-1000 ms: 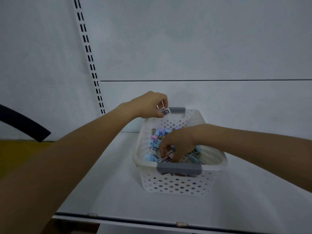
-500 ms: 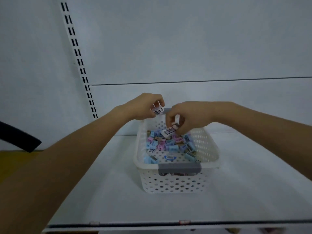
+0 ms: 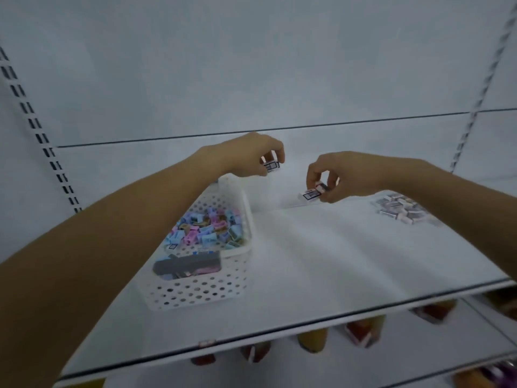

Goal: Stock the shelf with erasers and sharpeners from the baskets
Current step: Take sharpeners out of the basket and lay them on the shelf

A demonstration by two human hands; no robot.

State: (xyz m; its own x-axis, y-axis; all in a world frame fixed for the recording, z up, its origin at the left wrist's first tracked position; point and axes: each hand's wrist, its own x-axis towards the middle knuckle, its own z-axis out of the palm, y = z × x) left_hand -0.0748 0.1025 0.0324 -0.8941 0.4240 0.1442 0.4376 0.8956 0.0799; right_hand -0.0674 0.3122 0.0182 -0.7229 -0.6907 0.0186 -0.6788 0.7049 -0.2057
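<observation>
A white perforated basket (image 3: 195, 292) with grey handles stands on the white shelf (image 3: 335, 261), holding several small blue, pink and brown pieces (image 3: 207, 228). My left hand (image 3: 251, 156) hovers above the basket's far rim and pinches a small white eraser with a barcode (image 3: 272, 165). To the right, my right hand (image 3: 338, 177) pinches another white barcoded eraser (image 3: 312, 194) low near the shelf's back. A pile of stocked erasers (image 3: 402, 208) lies at the shelf's right, partly behind my right forearm.
Slotted uprights (image 3: 42, 141) run up the back wall at left and right. Below the shelf's front edge, a lower shelf holds blurred red and yellow goods (image 3: 361, 331).
The view swung right. My right hand lifted an eraser out of the basket and carried it right toward the shelf's back. My left hand kept its eraser above the basket's far rim.
</observation>
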